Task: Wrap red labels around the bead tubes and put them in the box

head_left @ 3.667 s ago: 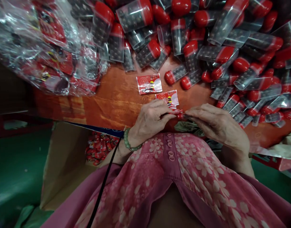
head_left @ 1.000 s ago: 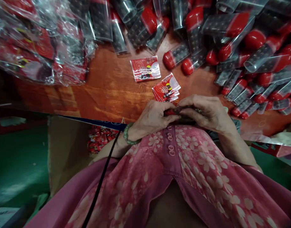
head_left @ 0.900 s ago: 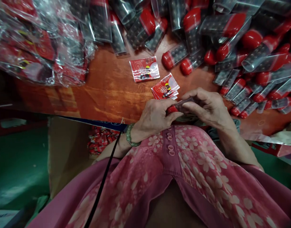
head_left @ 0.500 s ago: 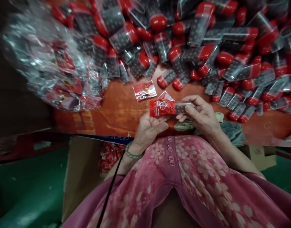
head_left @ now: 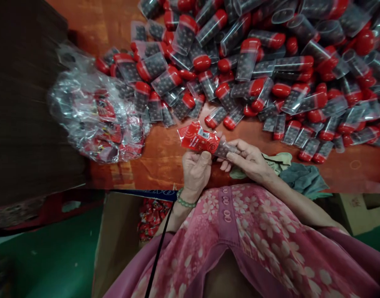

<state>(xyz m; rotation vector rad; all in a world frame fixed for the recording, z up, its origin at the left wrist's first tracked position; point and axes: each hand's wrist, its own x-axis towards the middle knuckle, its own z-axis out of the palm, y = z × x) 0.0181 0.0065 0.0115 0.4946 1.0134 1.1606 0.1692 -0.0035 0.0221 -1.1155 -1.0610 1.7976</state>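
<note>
My left hand (head_left: 196, 171) pinches a red printed packet (head_left: 198, 138) with a white label, its thumb on the lower edge. From the packet's right end sticks out a clear tube (head_left: 225, 150) with a dotted pattern. My right hand (head_left: 250, 160) grips that tube between thumb and fingers. Both hands are above the front edge of the orange table (head_left: 160, 159). Just beyond the packet, two red-capped tubes (head_left: 233, 119) lie on the table.
A big pile of clear tubes with red caps (head_left: 254, 89) covers the back and right. Left stands a clear plastic bag (head_left: 98, 120) of red packets. Cloths (head_left: 303, 178) lie at the front right. Below the edge, an open carton (head_left: 115, 240) is beside more red packets (head_left: 152, 217).
My left hand has closed on the packet, which now tilts and reaches up over where flat red packets lay. The whole view has shifted, showing more of the table's back.
</note>
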